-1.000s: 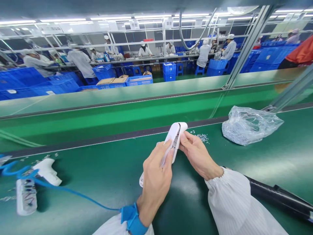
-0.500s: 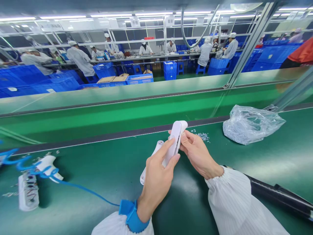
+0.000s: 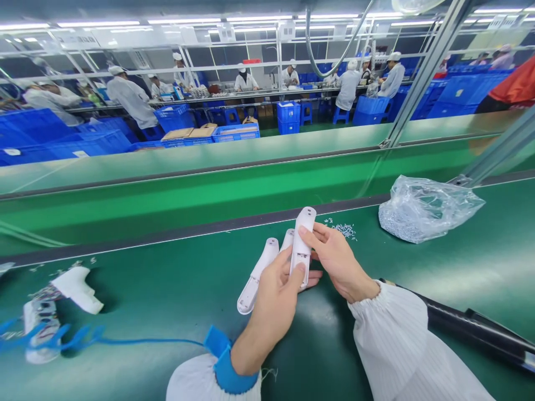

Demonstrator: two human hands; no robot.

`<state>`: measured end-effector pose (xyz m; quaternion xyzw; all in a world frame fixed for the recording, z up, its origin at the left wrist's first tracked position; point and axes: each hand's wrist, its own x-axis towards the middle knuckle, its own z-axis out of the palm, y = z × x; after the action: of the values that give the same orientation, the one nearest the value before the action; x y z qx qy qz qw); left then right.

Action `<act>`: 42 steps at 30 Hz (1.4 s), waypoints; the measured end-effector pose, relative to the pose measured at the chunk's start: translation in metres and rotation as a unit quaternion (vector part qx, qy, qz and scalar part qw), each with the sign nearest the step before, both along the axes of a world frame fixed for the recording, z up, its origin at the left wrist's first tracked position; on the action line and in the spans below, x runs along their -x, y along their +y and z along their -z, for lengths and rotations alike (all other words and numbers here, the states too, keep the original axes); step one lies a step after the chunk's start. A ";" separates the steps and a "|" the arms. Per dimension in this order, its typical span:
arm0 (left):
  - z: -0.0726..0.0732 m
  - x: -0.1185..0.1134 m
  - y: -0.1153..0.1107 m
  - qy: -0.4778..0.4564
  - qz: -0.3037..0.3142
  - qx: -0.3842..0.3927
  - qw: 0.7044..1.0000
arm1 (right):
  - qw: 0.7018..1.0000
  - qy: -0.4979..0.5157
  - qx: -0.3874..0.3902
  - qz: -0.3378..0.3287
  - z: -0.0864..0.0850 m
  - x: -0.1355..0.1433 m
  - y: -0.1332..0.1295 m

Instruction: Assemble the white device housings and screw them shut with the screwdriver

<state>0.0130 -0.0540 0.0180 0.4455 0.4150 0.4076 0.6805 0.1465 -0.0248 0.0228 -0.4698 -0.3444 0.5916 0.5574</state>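
Fingers (image 3: 311, 239) of both hands grasp one white handle (image 3: 304, 239), the right hand (image 3: 340, 264) with its thumb on the upper face, the left hand (image 3: 273, 298) pinching the lower end, thumb over the open recess. The handle slants between them, upper end pointing away from the person, two dark holes near its tip. Some of the fingertips behind it are hidden.

The far edge of the green table (image 3: 167, 295) is a dark strip (image 3: 125, 239), just past the handle's tip, with a green panel (image 3: 209, 189) rising beyond. Bare table lies open left of the left hand and between the two wrists.

A second white handle (image 3: 259, 273) lies just beside the left hand; a third white piece (image 3: 287, 239) shows partly behind the held one. Small screws (image 3: 345, 231) are scattered beyond the right hand, near a clear bag (image 3: 426, 209). A black tool (image 3: 472, 331) lies beside the right sleeve (image 3: 393, 334). A blue cord (image 3: 154, 341) runs leftward from the blue wrist strap (image 3: 234, 367), crossing in front of an opened white case (image 3: 42, 328) near a white shell (image 3: 78, 289).
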 end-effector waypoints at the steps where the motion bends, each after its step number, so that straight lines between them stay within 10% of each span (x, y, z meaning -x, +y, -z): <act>1: -0.001 0.000 0.001 -0.008 0.002 0.010 1.000 | 1.000 -0.006 0.001 -0.002 -0.001 0.000 0.000; 23: -0.010 0.002 0.006 -0.002 -0.053 0.103 0.993 | 0.996 -0.080 -0.016 0.021 -0.009 0.008 -0.008; 30: -0.019 0.011 0.008 -0.098 0.084 0.063 0.990 | 0.995 -0.088 0.007 0.052 -0.008 0.001 -0.004; 42: -0.016 0.021 0.012 -0.110 0.119 0.036 0.986 | 0.983 -0.130 -0.055 0.114 -0.008 0.002 -0.007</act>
<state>-0.0076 -0.0421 0.0345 0.4195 0.2956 0.3549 0.7815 0.1444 -0.0320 0.0310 -0.5476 -0.3902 0.4381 0.5966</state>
